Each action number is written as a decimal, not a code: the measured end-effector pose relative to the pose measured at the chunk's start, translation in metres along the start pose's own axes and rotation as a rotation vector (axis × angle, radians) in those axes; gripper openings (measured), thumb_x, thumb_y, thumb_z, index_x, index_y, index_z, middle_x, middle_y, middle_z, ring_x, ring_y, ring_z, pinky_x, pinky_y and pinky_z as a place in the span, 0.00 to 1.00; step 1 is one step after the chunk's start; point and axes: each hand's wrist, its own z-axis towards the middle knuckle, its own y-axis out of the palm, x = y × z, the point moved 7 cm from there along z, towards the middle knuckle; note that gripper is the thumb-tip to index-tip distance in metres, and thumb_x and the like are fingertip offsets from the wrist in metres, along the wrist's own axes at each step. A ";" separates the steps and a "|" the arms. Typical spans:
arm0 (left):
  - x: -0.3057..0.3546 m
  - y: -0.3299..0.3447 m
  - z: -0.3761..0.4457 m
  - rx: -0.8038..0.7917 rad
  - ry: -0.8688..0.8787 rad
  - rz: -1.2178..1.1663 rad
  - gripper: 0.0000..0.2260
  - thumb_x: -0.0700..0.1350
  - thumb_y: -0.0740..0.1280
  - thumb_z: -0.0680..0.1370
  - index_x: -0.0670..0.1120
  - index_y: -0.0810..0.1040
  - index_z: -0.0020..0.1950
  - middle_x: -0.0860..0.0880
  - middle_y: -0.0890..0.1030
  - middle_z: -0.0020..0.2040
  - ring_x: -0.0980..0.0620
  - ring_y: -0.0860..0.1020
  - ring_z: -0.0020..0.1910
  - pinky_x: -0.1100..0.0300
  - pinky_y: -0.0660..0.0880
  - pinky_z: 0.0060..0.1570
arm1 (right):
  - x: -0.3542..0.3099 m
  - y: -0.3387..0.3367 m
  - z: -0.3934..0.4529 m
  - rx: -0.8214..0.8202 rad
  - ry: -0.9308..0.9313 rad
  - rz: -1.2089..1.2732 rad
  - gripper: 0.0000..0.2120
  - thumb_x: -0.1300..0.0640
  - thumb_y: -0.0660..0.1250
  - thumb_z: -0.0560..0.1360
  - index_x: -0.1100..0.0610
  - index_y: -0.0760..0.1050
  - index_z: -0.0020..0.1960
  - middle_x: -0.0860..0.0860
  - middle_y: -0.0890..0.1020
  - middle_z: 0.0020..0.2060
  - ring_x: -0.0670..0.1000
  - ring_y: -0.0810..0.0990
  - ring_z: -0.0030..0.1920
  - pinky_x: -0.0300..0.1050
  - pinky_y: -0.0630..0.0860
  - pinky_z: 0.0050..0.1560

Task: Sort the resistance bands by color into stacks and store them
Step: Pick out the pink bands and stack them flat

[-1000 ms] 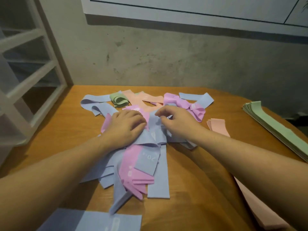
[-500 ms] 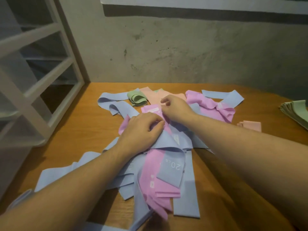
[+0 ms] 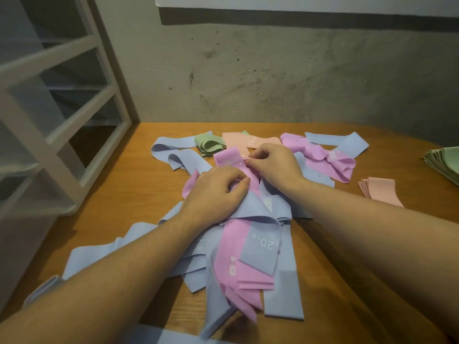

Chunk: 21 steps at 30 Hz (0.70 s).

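Bands lie tangled in a mixed heap (image 3: 248, 234) at the middle of the counter (image 3: 119, 199), blue, pink, peach and green overlapping. They are judged thin, light and limp, likely clingy against each other, so a pulled strip may drag its neighbours along. A pink band (image 3: 229, 157) at the top of the heap is pinched at its free end by the right hand (image 3: 273, 165), fingers closed on it; the left hand (image 3: 216, 194) is pressed curled onto the blue bands beneath, though whether anything is gripped there cannot be told. A loose end is judged the best hold. A peach stack (image 3: 380, 189) and a green stack (image 3: 444, 162) are set well apart at the right. Bare counter is left around the heap; a white shelf frame (image 3: 62, 135) stands close on the left, a concrete wall (image 3: 273, 70) just behind.
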 end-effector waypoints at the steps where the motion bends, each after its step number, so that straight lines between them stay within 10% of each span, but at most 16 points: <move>1: -0.001 0.000 0.000 0.002 0.002 -0.019 0.10 0.52 0.61 0.81 0.53 0.82 0.48 0.59 0.80 0.46 0.57 0.73 0.47 0.55 0.68 0.50 | -0.002 -0.002 -0.002 -0.013 -0.013 0.003 0.03 0.53 0.73 0.77 0.52 0.84 0.48 0.44 0.83 0.40 0.45 0.81 0.44 0.39 0.76 0.42; 6: 0.000 -0.004 -0.001 0.040 0.002 -0.113 0.10 0.52 0.62 0.80 0.52 0.82 0.51 0.58 0.81 0.47 0.58 0.76 0.47 0.53 0.74 0.51 | -0.010 -0.018 -0.023 -0.147 -0.111 0.033 0.01 0.53 0.76 0.74 0.49 0.85 0.45 0.40 0.82 0.38 0.34 0.79 0.41 0.30 0.74 0.39; 21: 0.028 -0.026 -0.017 -0.035 0.113 0.134 0.14 0.61 0.60 0.76 0.55 0.80 0.49 0.59 0.78 0.51 0.56 0.74 0.52 0.48 0.72 0.57 | 0.001 -0.078 -0.114 -0.335 0.029 0.045 0.07 0.49 0.76 0.74 0.47 0.79 0.48 0.46 0.83 0.48 0.48 0.83 0.47 0.43 0.84 0.47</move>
